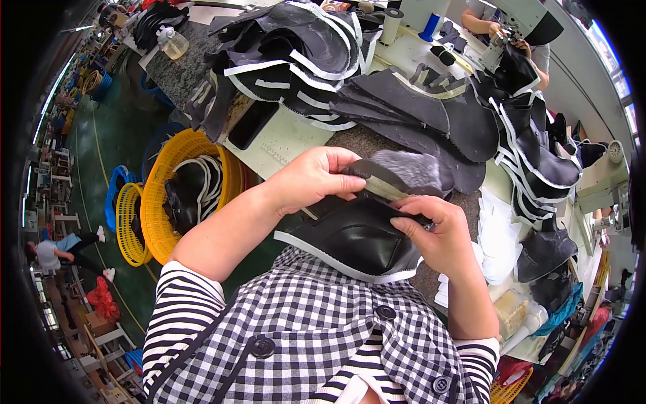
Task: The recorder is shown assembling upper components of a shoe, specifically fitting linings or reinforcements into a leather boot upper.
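Between my two hands is a black leather shoe upper with a white edge along its lower side. Grey fur lining shows beyond its top edge, and a dull beige strip runs between my fingers. My left hand pinches the top edge at its left end, thumb over it. Farther right, my right hand grips the same edge with thumb and fingers. The upper hangs in front of my checked apron, black side toward me.
Black pieces with white edges and dark grey pieces are stacked across the table. A black phone lies at left. White pieces sit right. Yellow baskets stand left. A co-worker's hands are at a sewing machine.
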`<state>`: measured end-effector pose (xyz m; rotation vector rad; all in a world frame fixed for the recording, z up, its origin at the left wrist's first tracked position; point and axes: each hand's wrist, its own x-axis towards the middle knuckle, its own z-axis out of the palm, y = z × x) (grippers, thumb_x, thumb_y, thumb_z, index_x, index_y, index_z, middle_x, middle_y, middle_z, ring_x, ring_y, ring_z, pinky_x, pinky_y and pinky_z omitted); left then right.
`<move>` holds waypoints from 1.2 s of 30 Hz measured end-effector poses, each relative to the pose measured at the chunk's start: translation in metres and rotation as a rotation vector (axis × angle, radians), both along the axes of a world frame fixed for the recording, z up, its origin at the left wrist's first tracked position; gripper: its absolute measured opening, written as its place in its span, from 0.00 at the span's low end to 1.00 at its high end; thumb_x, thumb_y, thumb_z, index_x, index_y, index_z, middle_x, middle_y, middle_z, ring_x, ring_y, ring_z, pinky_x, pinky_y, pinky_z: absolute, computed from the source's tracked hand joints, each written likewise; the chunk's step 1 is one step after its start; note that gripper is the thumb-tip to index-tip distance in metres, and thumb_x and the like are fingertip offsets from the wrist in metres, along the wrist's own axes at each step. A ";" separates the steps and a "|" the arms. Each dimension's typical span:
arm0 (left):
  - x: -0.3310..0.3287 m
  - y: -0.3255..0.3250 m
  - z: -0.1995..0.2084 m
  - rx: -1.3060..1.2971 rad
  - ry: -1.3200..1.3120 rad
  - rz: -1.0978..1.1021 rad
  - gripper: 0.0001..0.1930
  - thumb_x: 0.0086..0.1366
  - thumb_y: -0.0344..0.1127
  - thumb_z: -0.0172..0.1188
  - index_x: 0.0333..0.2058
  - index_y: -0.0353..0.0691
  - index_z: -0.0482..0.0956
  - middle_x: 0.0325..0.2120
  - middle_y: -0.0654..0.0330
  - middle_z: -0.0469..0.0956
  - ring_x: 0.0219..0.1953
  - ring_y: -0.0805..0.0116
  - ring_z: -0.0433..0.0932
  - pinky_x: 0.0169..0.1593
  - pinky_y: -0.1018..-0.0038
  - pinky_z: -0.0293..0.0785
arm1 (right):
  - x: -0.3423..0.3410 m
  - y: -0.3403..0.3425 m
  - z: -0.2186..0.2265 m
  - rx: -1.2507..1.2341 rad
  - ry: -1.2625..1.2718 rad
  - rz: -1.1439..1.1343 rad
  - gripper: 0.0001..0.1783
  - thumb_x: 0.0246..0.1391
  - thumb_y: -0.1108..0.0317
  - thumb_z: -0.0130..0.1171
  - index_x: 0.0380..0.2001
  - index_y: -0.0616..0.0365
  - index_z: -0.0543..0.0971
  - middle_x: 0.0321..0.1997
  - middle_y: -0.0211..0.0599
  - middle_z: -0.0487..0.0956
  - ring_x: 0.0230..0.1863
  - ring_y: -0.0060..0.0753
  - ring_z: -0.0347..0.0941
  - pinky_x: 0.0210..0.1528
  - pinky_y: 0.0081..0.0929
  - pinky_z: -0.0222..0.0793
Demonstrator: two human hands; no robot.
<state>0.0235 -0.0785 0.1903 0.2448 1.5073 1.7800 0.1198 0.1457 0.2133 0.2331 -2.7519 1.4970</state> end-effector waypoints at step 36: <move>0.009 -0.001 0.007 0.006 -0.073 -0.134 0.34 0.67 0.65 0.45 0.42 0.34 0.81 0.31 0.62 0.81 0.33 0.78 0.78 0.40 0.81 0.74 | -0.008 0.007 -0.023 -0.332 -0.318 -0.087 0.08 0.52 0.69 0.67 0.32 0.64 0.82 0.27 0.23 0.79 0.29 0.12 0.69 0.32 0.14 0.65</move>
